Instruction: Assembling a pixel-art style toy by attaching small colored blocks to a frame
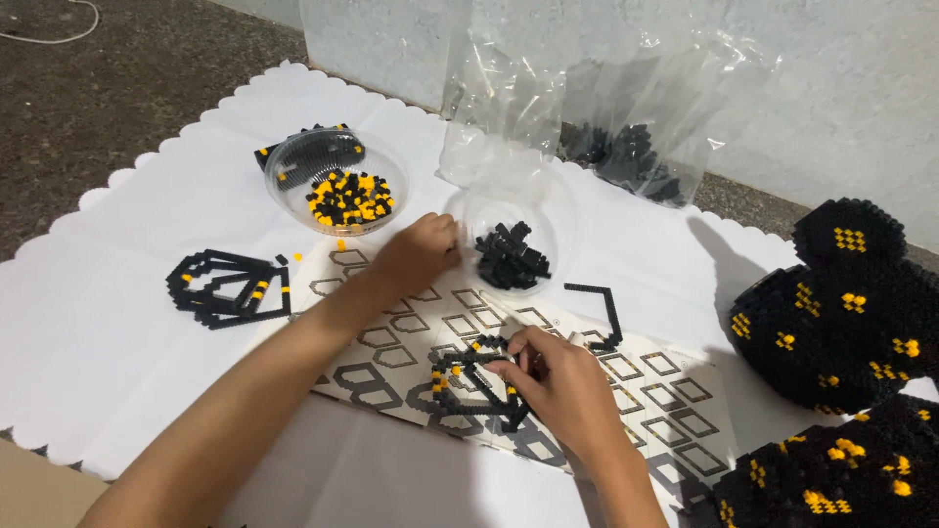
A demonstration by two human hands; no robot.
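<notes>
Landmark = printed instruction sheet (548,381), white w/ rows of grey outline diagrams, lying on scalloped white cloth (127,293).

Step in hand, as it reads: adding small black bricks to the open ring-frame (474,383) (black w/ a few yellow studs), which sits on the sheet's near-centre, over one of the diagrams.

Doing it well (my judgement):
- Keep frame flat on sheet; thin ring prob flexes & pops apart if lifted by one side.
- Brace next to the joint being pressed, push straight down, not sideways.
- Take one brick at a time from dish; tiny pcs scatter easily on cloth.
- Check outline vs diagram under it before seating.

Hand poses:
- Right hand (565,383): on sheet, at frame's right edge. Fingers curled, thumb + forefinger tips closed together on the frame's rim; looks like a pinch on the frame. Whether a loose brick is also b/w the tips: can't tell. Wrist low, forearm comes up from the sheet's near edge.
- Left hand (419,252): at sheet's far edge, knuckles up, fingers bent & bunched, tips toward clear dish of black bricks (509,254), at its rim or just beside. Holding a brick or not: hidden, can't tell. Forearm crosses diagonally over sheet's left corner.

Around sheet: finished frames stack (227,289) just off left; dish of black/yellow bricks (344,192) beyond far-left corner; plastic bags (626,127) farther back; big black-yellow model (841,313) off right.
</notes>
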